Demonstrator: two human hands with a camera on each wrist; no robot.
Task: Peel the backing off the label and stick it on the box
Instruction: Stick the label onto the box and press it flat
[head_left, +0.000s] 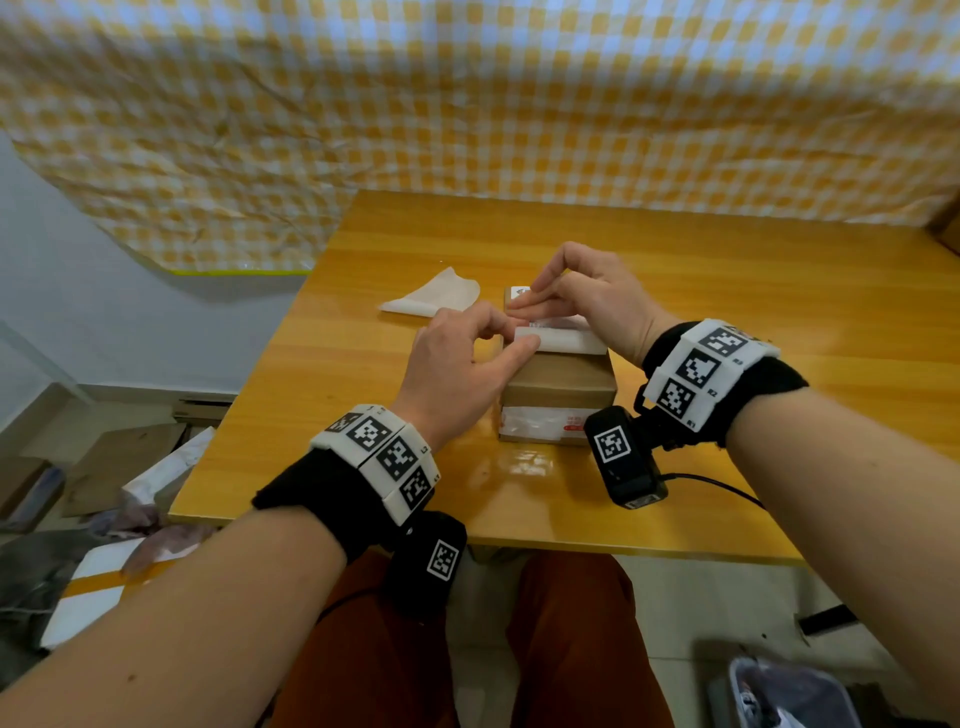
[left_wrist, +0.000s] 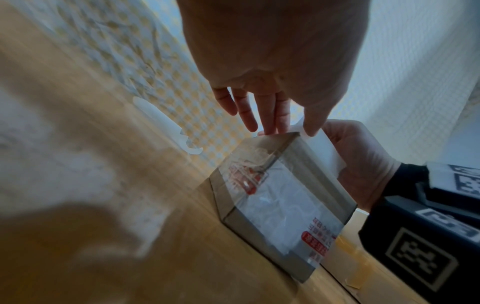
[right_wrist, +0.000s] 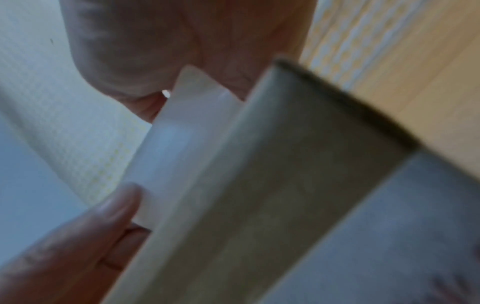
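Both hands work atop the box (head_left: 558, 382) on the counter (head_left: 753, 291): left hand (head_left: 457, 364) pinches the thin, floppy label (head_left: 566, 340) by its near corner, right hand (head_left: 587, 296) presses flat-fingered, so handle the edges only

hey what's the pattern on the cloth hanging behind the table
Orange-yellow and white checks on the cloth, clearest in the head view.

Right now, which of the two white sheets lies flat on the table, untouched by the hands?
The loose white sheet left of the box. The other, the label, is atop the box under both hands.
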